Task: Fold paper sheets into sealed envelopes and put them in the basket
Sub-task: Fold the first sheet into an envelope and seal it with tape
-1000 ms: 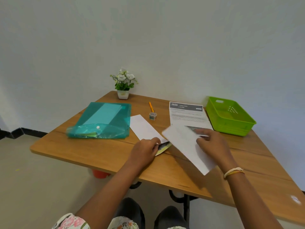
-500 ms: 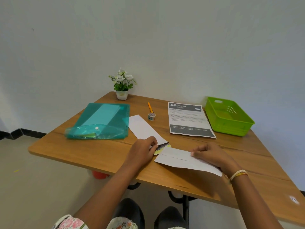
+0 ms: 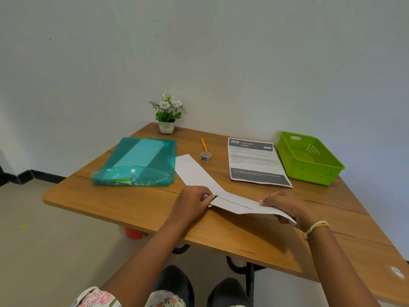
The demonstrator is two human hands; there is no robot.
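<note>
**Kid:** Both hands have a grip on the folded paper (image 3: pixel 239 206). See? The left hand (image 3: pixel 191 201) pinches its left end, and the right hand (image 3: pixel 285 206) holds down its right end with curled fingers.

**Friend:** Where is that paper?

**Kid:** Near the front edge of the counter (image 3: pixel 132 209), about in the middle. It is folded into a long strip, and a dark line runs along it where the flaps meet.

**Friend:** Is it an envelope yet?

**Kid:** I think not. It looks folded but not stuck shut. The roll of tape (image 3: pixel 205 156) sits apart, toward the back of the counter, next to the orange pencil (image 3: pixel 204 144). So sealing is left, and then dropping it in.

**Friend:** What is in the green basket (image 3: pixel 332 171)?

**Kid:** Nothing I can see. It stands at the right back corner, and no envelope is inside.

**Friend:** Any more paper?

**Kid:** One white sheet (image 3: pixel 194 171) lies flat behind the left hand. The teal folder (image 3: pixel 141 162) near the left edge has more pale sheets inside it. So a lot is left to do.
</note>
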